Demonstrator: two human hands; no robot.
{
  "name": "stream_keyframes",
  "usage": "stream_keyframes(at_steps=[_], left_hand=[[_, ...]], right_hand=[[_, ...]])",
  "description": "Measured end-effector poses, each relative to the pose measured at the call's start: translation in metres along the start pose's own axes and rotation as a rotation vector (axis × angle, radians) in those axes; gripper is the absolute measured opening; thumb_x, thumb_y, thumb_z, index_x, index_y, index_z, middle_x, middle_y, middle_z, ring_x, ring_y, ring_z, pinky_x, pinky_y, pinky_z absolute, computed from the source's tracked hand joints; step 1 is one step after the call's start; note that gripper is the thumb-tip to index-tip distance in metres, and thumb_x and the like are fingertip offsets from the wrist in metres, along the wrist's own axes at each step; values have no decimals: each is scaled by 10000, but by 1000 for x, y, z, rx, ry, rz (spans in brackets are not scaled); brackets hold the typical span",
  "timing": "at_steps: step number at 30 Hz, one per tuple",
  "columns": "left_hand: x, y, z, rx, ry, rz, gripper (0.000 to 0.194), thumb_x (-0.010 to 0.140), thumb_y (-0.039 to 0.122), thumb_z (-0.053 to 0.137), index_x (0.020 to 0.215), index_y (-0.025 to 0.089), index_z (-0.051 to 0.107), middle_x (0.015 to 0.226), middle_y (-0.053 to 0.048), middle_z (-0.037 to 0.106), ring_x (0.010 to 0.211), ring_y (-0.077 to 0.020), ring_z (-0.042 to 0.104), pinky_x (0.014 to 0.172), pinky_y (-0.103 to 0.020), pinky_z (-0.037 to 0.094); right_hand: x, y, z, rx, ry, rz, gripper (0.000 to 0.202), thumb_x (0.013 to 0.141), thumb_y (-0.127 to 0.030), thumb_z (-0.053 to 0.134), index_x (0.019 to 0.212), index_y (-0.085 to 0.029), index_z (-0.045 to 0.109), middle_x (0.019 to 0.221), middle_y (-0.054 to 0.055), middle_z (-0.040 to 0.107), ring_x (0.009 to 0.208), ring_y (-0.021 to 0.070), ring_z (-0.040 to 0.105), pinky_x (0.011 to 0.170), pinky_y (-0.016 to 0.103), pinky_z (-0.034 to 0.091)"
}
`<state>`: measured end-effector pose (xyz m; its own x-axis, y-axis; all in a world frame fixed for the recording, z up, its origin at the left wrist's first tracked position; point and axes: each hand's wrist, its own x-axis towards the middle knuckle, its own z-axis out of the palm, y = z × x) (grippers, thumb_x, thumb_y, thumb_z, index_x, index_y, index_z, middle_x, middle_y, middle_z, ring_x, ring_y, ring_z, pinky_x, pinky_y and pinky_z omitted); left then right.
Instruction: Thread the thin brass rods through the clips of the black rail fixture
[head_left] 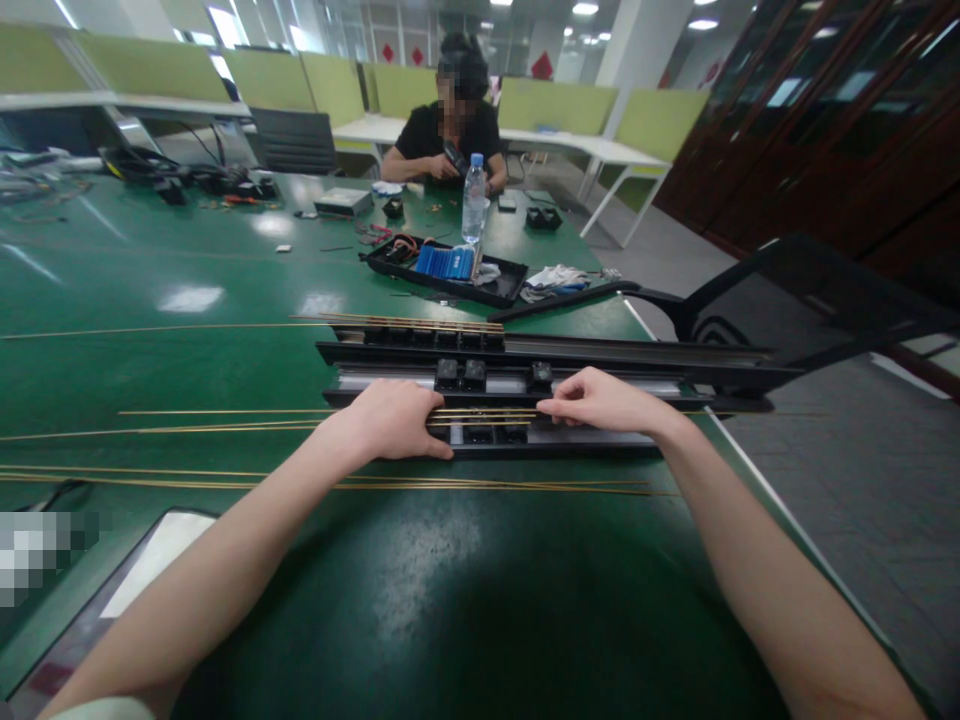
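Observation:
Long black channels (555,452) lie side by side across the green table, with small black blocks (541,376) set in them. My left hand (394,418) rests over the nearest channel, its thumb and fingers apart around thin brass rods (487,415); its palm side is hidden. At the right end of these rods, my right hand (592,400) has thumb and forefinger pinched together on a rod. More brass rods (510,486) lie on the table in front of the channels, and others (420,323) rest on the farthest channel.
Beyond the channels are a black tray (495,290) with a blue item, crumpled gloves (556,280) and a water bottle (473,200). A person (450,130) sits across the table (247,270). At right stands a black chair (810,300); cables (150,165) lie far left.

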<state>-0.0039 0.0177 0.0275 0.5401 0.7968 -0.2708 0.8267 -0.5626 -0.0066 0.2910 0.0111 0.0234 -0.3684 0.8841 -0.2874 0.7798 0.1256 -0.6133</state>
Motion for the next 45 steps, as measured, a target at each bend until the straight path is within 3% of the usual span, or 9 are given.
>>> stream_keyframes(at_steps=[11,37,45], left_hand=[[-1,3,-4,-17,-24,-13,719,682,763,529,1156,238,660,1047,-113,726,939,-302,670,781,-375,497],[-1,3,-3,-7,-25,-10,726,686,766,523,1165,237,654,1057,-119,725,946,-313,671,779,-385,497],[-1,3,-4,-10,-22,-10,704,686,758,534,1152,244,658,1042,-110,728,931,-299,673,760,-367,496]], right_hand=[[-2,6,-6,-24,-14,28,571,750,-709,559,661,-159,688,611,33,628,582,148,508,570,277,363],[-10,12,-19,-101,-1,109,565,715,-723,589,612,-172,660,590,17,602,558,133,466,536,281,317],[-12,21,-26,-87,-12,121,528,709,-693,624,754,-176,721,687,34,677,611,154,525,561,280,369]])
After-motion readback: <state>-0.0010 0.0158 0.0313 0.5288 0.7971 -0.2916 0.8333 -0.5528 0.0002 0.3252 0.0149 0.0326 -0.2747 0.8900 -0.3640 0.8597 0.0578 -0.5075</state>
